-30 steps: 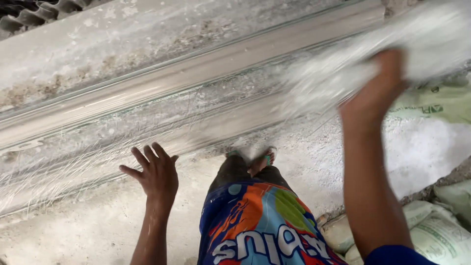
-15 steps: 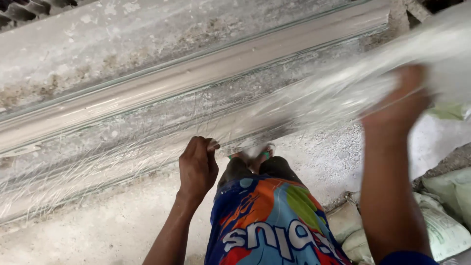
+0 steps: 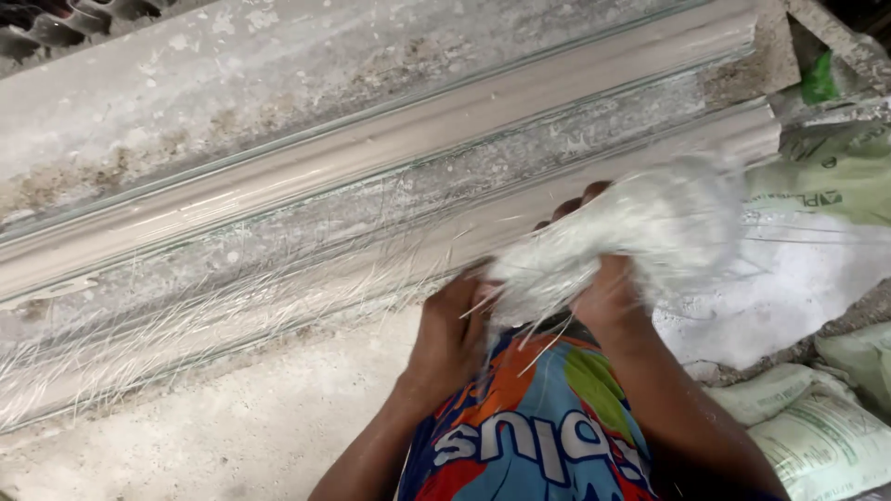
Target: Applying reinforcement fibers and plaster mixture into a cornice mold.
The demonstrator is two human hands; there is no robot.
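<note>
Long grey moulding [image 3: 371,176] runs diagonally from lower left to upper right, w/ loose white strands lying along its lower edge. Centre: left hand [image 3: 450,329] & right hand [image 3: 608,292] close together, both clamped on a white fibre wad [image 3: 631,237]. Right edge: pale green sacks [image 3: 817,427], one more at upper right w/ dark print, white powder between. Vs 0.5 s ago: hands were apart, fibre stretched wide; now bunched up.

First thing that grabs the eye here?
The white fluffy bundle of glass-like fibres at centre right, gripped by both the left hand and right hand. Behind it, the long grey ridged moulding crosses the frame diagonally, loose strands trailing along its lower left edge.
</note>
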